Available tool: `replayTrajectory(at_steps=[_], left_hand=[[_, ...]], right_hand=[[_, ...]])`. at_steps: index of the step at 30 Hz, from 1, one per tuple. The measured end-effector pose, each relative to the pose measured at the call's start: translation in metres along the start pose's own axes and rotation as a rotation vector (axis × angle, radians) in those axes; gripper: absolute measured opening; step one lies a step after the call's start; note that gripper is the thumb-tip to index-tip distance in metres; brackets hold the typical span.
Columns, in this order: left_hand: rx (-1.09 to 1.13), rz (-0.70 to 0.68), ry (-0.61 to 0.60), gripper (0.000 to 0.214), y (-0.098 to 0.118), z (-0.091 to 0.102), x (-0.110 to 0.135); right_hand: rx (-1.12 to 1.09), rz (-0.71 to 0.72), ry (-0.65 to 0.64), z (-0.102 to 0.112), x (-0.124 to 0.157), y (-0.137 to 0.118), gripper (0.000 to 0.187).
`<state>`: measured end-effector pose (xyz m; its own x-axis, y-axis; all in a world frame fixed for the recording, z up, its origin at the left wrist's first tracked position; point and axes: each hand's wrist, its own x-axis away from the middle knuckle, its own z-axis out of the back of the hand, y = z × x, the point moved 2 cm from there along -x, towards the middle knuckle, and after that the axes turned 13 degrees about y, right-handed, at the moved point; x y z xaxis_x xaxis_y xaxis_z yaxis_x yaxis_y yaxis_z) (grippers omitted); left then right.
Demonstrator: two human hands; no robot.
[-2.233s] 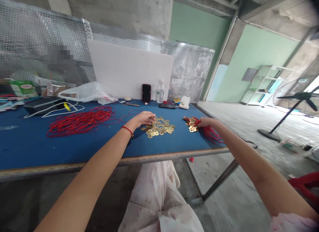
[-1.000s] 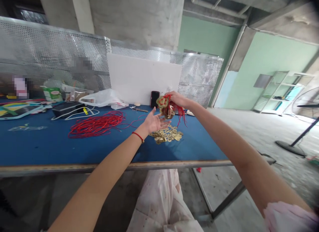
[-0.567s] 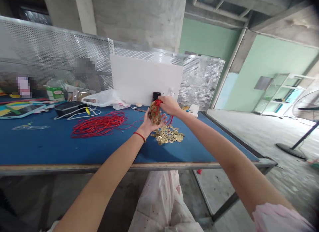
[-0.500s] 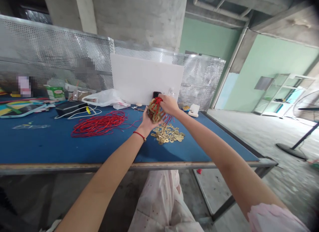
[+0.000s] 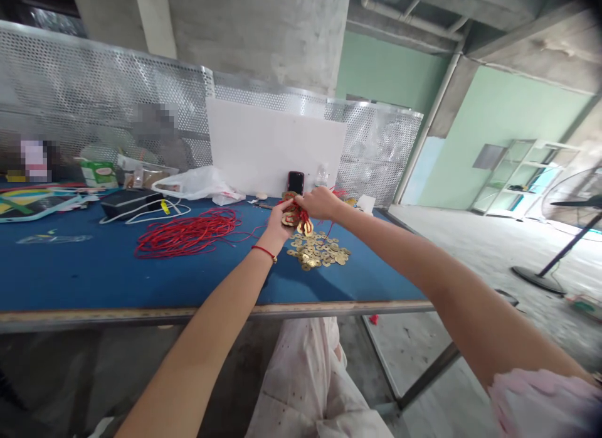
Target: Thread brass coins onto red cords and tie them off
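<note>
Both hands meet above the far middle of the blue table [image 5: 108, 281]. My left hand [image 5: 281, 219] is closed around a bunch of brass coins [image 5: 305, 227] strung with red cord. Close beside it, my right hand [image 5: 320, 203] grips the red cord [image 5: 301, 213] at the top of the bunch, and loose cord ends stick out past its fingers. Some coins in the bunch are hidden by the fingers. Just below and to the right of the hands lies a loose pile of brass coins with holes [image 5: 324, 255].
Left of the hands lies a heap of red cord [image 5: 188, 234]. Behind it are a white plastic bag [image 5: 197, 184] and a black box with a white cable [image 5: 129, 204]. A phone [image 5: 296, 182] leans against a white board [image 5: 275, 143]. A fan stand [image 5: 540, 278] is on the floor at right.
My right hand has lowered and turned beside my left, with the cord ends now pointing right. The coin bunch hangs lower between the hands, uncovering more of the phone.
</note>
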<state>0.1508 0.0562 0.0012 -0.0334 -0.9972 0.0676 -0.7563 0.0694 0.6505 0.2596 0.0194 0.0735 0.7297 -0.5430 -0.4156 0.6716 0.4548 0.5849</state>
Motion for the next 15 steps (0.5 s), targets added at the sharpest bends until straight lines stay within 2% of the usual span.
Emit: replayTrajectory(at_steps=[2,5,8,11,13,15], left_hand=[[-0.016,0.014,-0.028,0.014,-0.002,-0.002,0.003],[-0.043,-0.042,-0.059,0.021,-0.002,-0.004,0.010],[-0.114,-0.094,-0.076,0.027,-0.001,-0.004,0.015],[-0.137,-0.084,-0.096,0.031,0.002,-0.002,0.018],[-0.094,-0.072,-0.109,0.034,0.005,-0.001,0.018],[-0.038,-0.067,-0.101,0.035,0.008,0.000,0.016]], right_hand=[[0.003,-0.059,0.028,0.002,0.001,0.015,0.034],[-0.001,-0.116,0.040,0.003,0.007,0.036,0.032],[0.004,-0.155,0.031,0.000,0.017,0.055,0.031],[0.039,-0.202,0.010,-0.004,0.033,0.072,0.033],[0.062,-0.281,-0.006,-0.007,0.047,0.085,0.033],[0.058,-0.443,-0.008,-0.013,0.065,0.099,0.032]])
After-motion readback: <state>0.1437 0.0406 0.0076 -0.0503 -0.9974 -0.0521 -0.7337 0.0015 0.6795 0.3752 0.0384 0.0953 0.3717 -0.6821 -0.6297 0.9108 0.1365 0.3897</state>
